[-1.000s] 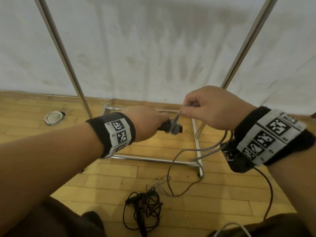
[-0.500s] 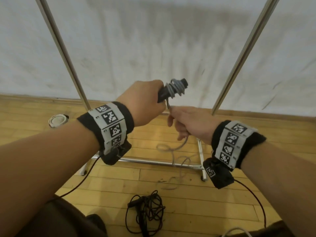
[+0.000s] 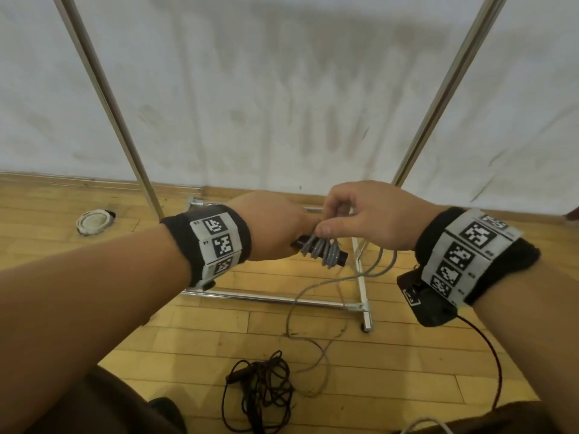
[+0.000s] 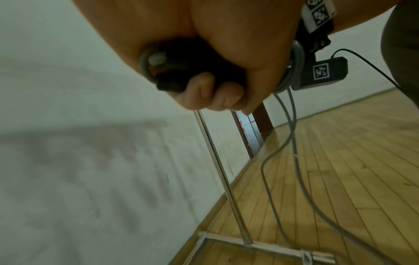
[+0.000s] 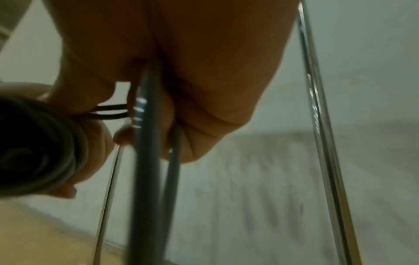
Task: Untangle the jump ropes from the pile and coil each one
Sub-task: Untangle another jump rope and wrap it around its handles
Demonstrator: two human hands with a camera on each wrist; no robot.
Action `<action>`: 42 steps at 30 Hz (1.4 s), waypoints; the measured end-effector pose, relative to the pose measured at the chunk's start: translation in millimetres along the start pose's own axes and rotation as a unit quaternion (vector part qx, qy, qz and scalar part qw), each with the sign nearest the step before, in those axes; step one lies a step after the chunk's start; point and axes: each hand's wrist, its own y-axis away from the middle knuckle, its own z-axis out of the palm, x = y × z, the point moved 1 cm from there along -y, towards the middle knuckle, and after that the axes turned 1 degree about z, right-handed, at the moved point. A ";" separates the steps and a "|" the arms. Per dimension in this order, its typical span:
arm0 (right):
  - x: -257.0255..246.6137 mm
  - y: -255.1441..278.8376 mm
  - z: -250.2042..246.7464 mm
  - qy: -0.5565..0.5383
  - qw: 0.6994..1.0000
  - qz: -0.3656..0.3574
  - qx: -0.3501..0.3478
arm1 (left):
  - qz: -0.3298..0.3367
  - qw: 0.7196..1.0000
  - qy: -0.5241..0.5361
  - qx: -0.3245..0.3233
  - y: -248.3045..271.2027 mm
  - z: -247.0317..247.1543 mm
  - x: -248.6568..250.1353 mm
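Note:
My left hand (image 3: 275, 227) grips the black handles (image 3: 340, 257) of a grey jump rope, held level at mid-height. Several turns of grey rope (image 3: 322, 250) are wound round the handles. My right hand (image 3: 360, 214) pinches the rope at the top of those turns, and the loose rope (image 3: 313, 286) hangs down to the floor. In the left wrist view my fingers (image 4: 213, 93) curl round the black handle (image 4: 172, 71). The right wrist view shows the grey rope (image 5: 145, 161) running down out of my fist. A tangled black jump rope (image 3: 263, 393) lies on the floor below.
A metal rack frame (image 3: 269, 297) on casters stands ahead against the white wall, its two uprights (image 3: 125, 130) rising on either side. A round white floor fitting (image 3: 93, 220) sits at the left. A wrist-camera cable (image 3: 488, 355) dangles at the right.
The left hand came down and turned the handles level. The right hand rose from below to the top of the coil, and more rope turns are wound on.

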 end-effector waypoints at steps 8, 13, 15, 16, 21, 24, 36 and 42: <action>1.9 1.9 11.0 -0.377 0.922 0.056 -0.068 | -0.013 0.952 0.007 0.307 8.0 -11.0 -16.6; 10.8 -3.0 7.7 -0.394 0.908 0.098 0.107 | -0.233 0.888 0.263 0.297 8.2 0.6 -36.7; 7.9 -3.9 10.2 -0.374 0.909 0.101 0.152 | -0.256 0.823 0.479 0.169 9.4 6.1 -24.1; 4.3 -4.1 12.6 -0.364 0.911 0.101 0.163 | -0.244 0.767 0.580 0.123 8.3 8.6 -13.6; -22.9 -4.5 26.9 -0.249 0.947 0.075 0.190 | -0.212 0.516 0.821 0.124 -1.7 6.2 19.8; -30.5 -2.4 24.8 -0.218 0.956 0.064 0.188 | -0.219 0.465 0.846 0.139 2.5 -1.4 20.3; -12.0 17.9 -5.6 -0.189 0.979 -0.015 0.074 | -0.166 0.578 0.772 0.205 20.3 -10.2 -35.4; 17.1 11.0 15.3 -0.200 0.974 0.010 -0.101 | 0.016 0.703 0.709 -0.048 36.4 -20.4 -30.2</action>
